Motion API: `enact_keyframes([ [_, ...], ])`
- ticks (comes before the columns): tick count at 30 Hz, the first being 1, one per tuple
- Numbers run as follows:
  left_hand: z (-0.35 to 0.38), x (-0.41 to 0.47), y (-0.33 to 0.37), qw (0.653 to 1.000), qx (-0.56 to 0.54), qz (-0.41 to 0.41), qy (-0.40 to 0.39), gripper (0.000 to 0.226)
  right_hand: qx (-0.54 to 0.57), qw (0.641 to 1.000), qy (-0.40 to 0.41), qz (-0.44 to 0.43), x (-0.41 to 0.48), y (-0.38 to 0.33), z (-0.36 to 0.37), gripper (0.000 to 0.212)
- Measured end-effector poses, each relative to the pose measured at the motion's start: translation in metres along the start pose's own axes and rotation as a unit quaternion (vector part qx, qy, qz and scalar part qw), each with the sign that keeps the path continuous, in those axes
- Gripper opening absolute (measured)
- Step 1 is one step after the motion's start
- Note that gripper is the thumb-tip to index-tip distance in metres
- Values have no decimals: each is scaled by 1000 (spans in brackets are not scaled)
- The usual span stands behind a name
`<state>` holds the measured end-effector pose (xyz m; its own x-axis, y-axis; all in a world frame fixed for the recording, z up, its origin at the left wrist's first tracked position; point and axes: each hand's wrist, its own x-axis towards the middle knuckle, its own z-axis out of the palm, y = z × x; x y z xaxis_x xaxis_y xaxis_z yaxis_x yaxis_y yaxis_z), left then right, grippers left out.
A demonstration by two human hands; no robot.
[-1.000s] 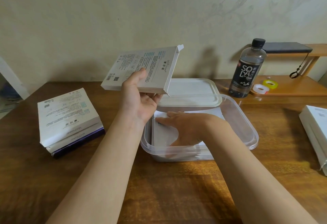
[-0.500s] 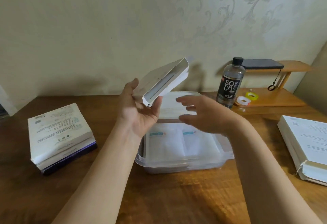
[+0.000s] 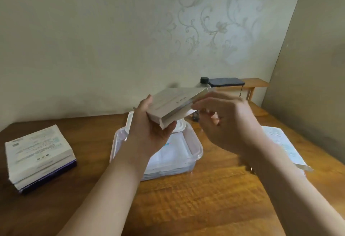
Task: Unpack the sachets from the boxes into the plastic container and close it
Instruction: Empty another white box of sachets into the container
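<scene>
Over the counter (image 3: pixel 205 198), the right hand (image 3: pixel 229 123) has left the sachets (image 3: pixel 171 153) in the plastic container (image 3: pixel 197 148). Its grip now pinches the box (image 3: pixel 173 103), which the left hand (image 3: pixel 149 135) grips above and which is probably emptied.

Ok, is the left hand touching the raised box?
Touching. The head view shows the left hand gripping the box at its near end, thumb on top, fingers curled underneath.

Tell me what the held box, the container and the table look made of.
Box: probably thin matte cardboard; folded flaps and a printed face. Container: clear glossy plastic; the sachets show through its wall. Table: wood or wood veneer, varnished; grain lines with a soft sheen.
</scene>
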<state>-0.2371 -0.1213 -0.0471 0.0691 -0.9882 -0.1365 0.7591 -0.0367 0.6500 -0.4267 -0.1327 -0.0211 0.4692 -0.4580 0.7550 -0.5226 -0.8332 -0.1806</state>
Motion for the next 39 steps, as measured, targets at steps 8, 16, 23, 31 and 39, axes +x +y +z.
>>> enact_keyframes([
  [8,-3,-32,3,998,60,23,3,29,-102,985,-138,-30,3,-13,34,35],
  [16,-41,-27,25,992,72,54,88,28,9,998,-58,-5,2,-10,54,12],
  [23,-88,-18,36,977,45,126,168,27,69,994,10,78,15,2,69,9],
  [31,-114,4,47,957,9,205,205,38,53,993,70,82,47,35,89,10],
  [39,-112,21,46,967,10,191,171,35,174,946,-200,185,57,63,108,16],
])
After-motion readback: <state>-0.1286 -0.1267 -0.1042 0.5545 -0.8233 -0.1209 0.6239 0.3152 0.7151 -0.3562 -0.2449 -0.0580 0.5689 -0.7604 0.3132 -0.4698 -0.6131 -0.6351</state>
